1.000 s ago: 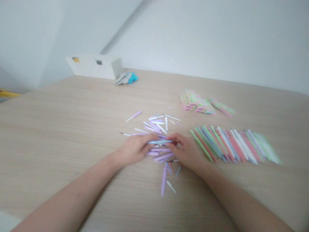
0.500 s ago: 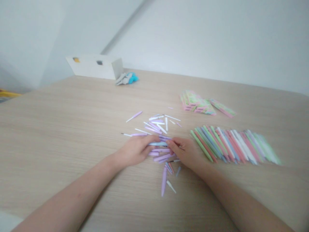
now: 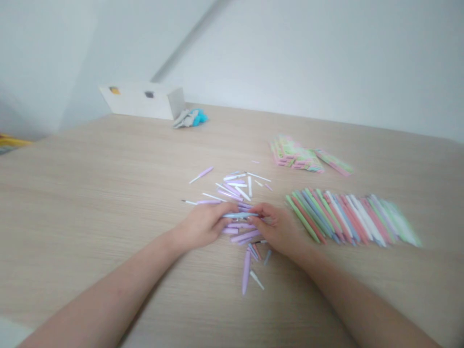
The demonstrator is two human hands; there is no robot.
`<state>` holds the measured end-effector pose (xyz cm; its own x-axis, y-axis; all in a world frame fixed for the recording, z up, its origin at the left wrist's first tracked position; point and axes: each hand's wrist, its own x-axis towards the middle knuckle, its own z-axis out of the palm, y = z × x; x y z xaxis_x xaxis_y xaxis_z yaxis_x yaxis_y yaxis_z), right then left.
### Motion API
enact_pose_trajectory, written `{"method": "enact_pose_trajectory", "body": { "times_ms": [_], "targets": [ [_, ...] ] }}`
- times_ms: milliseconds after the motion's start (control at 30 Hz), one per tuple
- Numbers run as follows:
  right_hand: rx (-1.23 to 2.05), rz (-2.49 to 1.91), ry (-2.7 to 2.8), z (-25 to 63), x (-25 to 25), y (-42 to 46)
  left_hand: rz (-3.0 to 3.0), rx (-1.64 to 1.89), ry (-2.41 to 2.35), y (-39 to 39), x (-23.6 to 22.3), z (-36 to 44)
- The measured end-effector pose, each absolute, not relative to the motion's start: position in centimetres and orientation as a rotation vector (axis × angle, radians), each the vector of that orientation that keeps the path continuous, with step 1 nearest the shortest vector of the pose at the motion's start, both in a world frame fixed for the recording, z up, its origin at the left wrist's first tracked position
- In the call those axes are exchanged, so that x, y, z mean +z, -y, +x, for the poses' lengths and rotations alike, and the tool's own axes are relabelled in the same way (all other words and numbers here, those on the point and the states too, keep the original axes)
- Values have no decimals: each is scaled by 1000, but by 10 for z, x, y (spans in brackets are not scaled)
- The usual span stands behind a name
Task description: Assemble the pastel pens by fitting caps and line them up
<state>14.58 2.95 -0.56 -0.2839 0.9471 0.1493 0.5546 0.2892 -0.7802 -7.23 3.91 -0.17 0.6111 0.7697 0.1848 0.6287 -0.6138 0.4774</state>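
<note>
Many pen parts [image 3: 232, 191] (pastel), lined-up pens [image 3: 351, 217] beside

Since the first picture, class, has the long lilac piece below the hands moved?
No, the lilac piece has not moved: it lies in the same place relative to the white box.

left hand [image 3: 201, 225], right hand [image 3: 279, 228]: bare, slim | left forearm [image 3: 108, 295], right forearm [image 3: 362, 297]: bare
</note>
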Motion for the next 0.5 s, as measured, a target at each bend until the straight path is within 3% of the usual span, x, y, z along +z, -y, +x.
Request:
{"method": "enact_pose_trajectory", "body": {
  "times_ms": [500],
  "targets": [
    [856,-1383,1974,143,-3,-27,2522,491,-1143,-39,-4,-72]
  ]
}}
